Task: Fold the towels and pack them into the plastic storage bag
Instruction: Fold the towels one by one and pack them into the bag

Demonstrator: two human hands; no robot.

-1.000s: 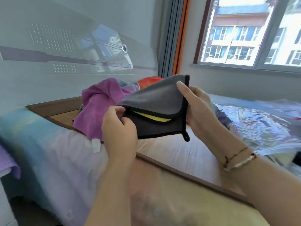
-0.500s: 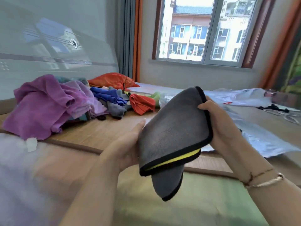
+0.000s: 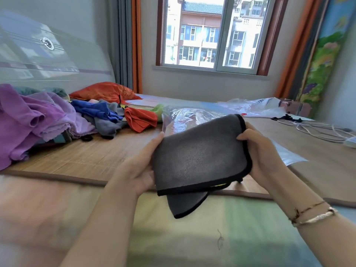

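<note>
A folded grey towel (image 3: 200,155) with black trim and a sliver of yellow lining is held in the air above the bed's front edge. My left hand (image 3: 138,168) supports its left side with straight fingers flat against it. My right hand (image 3: 264,160) grips its right edge, thumb on top. One grey corner hangs loose underneath. The clear plastic storage bag (image 3: 185,116) lies flat on the bamboo mat (image 3: 86,157) just behind the towel. Unfolded towels are heaped at the left: purple (image 3: 32,120), blue (image 3: 96,110), orange-red (image 3: 140,119).
An orange pillow (image 3: 104,91) lies at the back left. More crumpled plastic (image 3: 256,106) sits at the back right. White cables (image 3: 316,130) and a black item (image 3: 285,118) lie on the right of the mat. A headboard and a window stand behind.
The view has swung to the right, off the towel heap and toward the bag. The grey towel has been folded flatter and lowered; its yellow edge is now almost hidden. Both hands stay on it.
</note>
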